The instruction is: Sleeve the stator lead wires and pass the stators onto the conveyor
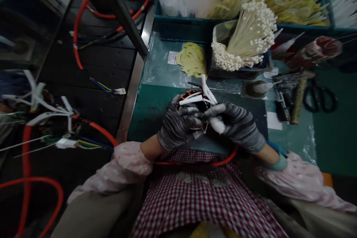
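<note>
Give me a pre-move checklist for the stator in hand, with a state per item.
1. Left hand gripping stator: ok.
2. Right hand pinching white sleeves: ok.
3. Sleeve ends seated in the windings: cannot tell, fingers cover them.
4. Orange cable free under the wrists: cannot tell.
5. Scissors lying on the mat, clear of both hands: ok.
6. Bundle of white-tipped strips stocked in its bin: ok.

Grey striped gloves, red-white checked apron, green table, orange cable
</note>
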`<state>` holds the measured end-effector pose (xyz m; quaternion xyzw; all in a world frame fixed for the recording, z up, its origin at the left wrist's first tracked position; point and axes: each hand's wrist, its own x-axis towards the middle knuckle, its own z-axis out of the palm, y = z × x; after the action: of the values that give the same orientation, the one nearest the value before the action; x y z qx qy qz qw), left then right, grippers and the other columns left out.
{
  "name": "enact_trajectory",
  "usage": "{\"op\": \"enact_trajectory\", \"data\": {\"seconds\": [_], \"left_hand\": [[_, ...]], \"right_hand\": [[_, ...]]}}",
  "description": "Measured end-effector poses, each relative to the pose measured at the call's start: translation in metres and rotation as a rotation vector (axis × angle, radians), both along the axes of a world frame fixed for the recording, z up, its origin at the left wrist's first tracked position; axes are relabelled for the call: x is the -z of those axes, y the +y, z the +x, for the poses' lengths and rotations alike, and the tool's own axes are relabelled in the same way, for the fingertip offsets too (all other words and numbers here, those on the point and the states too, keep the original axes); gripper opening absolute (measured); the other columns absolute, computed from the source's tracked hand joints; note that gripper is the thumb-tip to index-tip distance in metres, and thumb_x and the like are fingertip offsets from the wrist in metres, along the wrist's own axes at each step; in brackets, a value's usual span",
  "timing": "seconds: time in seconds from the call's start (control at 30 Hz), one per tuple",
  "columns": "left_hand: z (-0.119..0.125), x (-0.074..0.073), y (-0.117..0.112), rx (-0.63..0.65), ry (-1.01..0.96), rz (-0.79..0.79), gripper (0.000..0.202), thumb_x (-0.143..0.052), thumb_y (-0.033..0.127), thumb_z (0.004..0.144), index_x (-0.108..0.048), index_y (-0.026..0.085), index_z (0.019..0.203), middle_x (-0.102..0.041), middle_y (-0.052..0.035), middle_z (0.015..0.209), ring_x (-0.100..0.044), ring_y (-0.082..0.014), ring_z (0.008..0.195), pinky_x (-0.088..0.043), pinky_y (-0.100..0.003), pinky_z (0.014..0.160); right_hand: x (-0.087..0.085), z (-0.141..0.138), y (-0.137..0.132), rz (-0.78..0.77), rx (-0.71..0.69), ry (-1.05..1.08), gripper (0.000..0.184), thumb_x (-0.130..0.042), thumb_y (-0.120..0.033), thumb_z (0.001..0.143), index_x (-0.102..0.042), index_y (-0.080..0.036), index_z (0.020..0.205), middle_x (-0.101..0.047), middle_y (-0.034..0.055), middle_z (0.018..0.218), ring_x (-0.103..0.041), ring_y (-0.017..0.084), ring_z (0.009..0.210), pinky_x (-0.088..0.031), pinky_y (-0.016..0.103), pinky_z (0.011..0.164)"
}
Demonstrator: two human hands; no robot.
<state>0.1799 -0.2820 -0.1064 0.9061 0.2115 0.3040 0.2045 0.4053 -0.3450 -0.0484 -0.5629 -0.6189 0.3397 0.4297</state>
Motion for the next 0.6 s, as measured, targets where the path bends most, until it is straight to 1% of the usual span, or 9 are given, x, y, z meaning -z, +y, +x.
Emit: {"op": "enact_trajectory", "data": {"seconds": [0.07, 0.1, 0.17, 0.2, 0.27, 0.37, 0.47, 0.53, 0.6], "left_hand": [[-0.001, 0.000, 0.001, -0.006, 0.018, -0.006, 0.016, -0.073, 0.046, 0.099, -0.072, 0.031, 0.104, -0.083, 0.0018, 0.122, -0.075, -0.0194, 0.125, -0.016, -0.056, 0.143], [0.000, 0.000, 0.001, -0.011, 0.020, -0.005, 0.015, -0.074, 0.045, 0.099, -0.072, 0.031, 0.105, -0.082, 0.0021, 0.123, -0.075, -0.0189, 0.126, -0.015, -0.055, 0.143], [0.000, -0.001, 0.001, -0.007, 0.000, 0.002, 0.014, -0.075, 0.042, 0.099, -0.072, 0.031, 0.109, -0.083, 0.0032, 0.122, -0.075, -0.0188, 0.126, -0.013, -0.055, 0.144], [0.001, -0.001, 0.001, 0.007, -0.006, 0.003, 0.014, -0.074, 0.041, 0.100, -0.072, 0.032, 0.110, -0.083, 0.0036, 0.122, -0.075, -0.0192, 0.125, -0.013, -0.057, 0.144], [0.001, -0.002, 0.002, 0.028, 0.004, -0.003, 0.012, -0.072, 0.040, 0.101, -0.073, 0.032, 0.110, -0.083, 0.0029, 0.122, -0.076, -0.0202, 0.124, -0.013, -0.059, 0.143], [0.002, -0.001, 0.003, 0.007, 0.063, -0.020, 0.012, -0.070, 0.045, 0.103, -0.076, 0.034, 0.104, -0.083, 0.0010, 0.124, -0.075, -0.0222, 0.126, -0.016, -0.062, 0.142], [0.002, -0.001, 0.004, 0.000, 0.105, -0.057, 0.019, -0.069, 0.051, 0.102, -0.076, 0.034, 0.100, -0.082, 0.0004, 0.124, -0.075, -0.0248, 0.126, -0.020, -0.065, 0.141], [0.003, -0.003, 0.003, -0.005, 0.137, -0.098, 0.020, -0.069, 0.052, 0.101, -0.076, 0.034, 0.099, -0.083, 0.0007, 0.122, -0.076, -0.0259, 0.124, -0.020, -0.067, 0.140], [0.004, -0.004, 0.002, 0.000, 0.152, -0.124, 0.016, -0.071, 0.049, 0.100, -0.076, 0.034, 0.101, -0.083, 0.0017, 0.121, -0.076, -0.0262, 0.123, -0.019, -0.067, 0.141]], "right_hand": [[0.005, 0.002, -0.001, 0.034, -0.042, -0.003, 0.012, -0.073, -0.020, 0.091, -0.081, -0.024, 0.099, -0.085, 0.0031, 0.092, -0.078, 0.018, 0.075, -0.064, 0.029, 0.069], [0.008, 0.004, -0.002, 0.060, -0.085, 0.000, 0.012, -0.073, -0.022, 0.092, -0.081, -0.024, 0.100, -0.085, 0.0033, 0.094, -0.078, 0.018, 0.077, -0.065, 0.029, 0.071], [0.010, 0.007, -0.004, 0.114, -0.172, 0.000, 0.011, -0.073, -0.023, 0.093, -0.081, -0.025, 0.099, -0.085, 0.0027, 0.095, -0.079, 0.018, 0.078, -0.065, 0.029, 0.073], [0.010, 0.008, -0.005, 0.117, -0.185, -0.005, 0.011, -0.073, -0.023, 0.093, -0.081, -0.026, 0.099, -0.085, 0.0025, 0.095, -0.079, 0.018, 0.079, -0.065, 0.029, 0.073], [0.006, 0.009, -0.006, 0.082, -0.132, -0.010, 0.012, -0.072, -0.019, 0.094, -0.081, -0.026, 0.099, -0.085, 0.0026, 0.094, -0.080, 0.018, 0.080, -0.066, 0.029, 0.075], [0.000, 0.006, -0.006, 0.018, -0.020, 0.001, 0.013, -0.072, -0.017, 0.093, -0.080, -0.025, 0.100, -0.085, 0.0032, 0.096, -0.080, 0.019, 0.083, -0.066, 0.031, 0.077], [0.000, 0.006, -0.004, 0.000, -0.028, -0.002, 0.012, -0.073, -0.020, 0.094, -0.081, -0.025, 0.102, -0.085, 0.0035, 0.098, -0.080, 0.020, 0.084, -0.066, 0.031, 0.078], [0.005, 0.008, -0.004, 0.049, -0.073, -0.003, 0.012, -0.073, -0.022, 0.096, -0.081, -0.025, 0.105, -0.085, 0.0037, 0.099, -0.079, 0.019, 0.085, -0.065, 0.031, 0.079], [0.012, 0.011, -0.004, 0.111, -0.200, -0.020, 0.013, -0.072, -0.025, 0.099, -0.082, -0.026, 0.107, -0.084, 0.0038, 0.100, -0.079, 0.018, 0.085, -0.065, 0.030, 0.080]]}}
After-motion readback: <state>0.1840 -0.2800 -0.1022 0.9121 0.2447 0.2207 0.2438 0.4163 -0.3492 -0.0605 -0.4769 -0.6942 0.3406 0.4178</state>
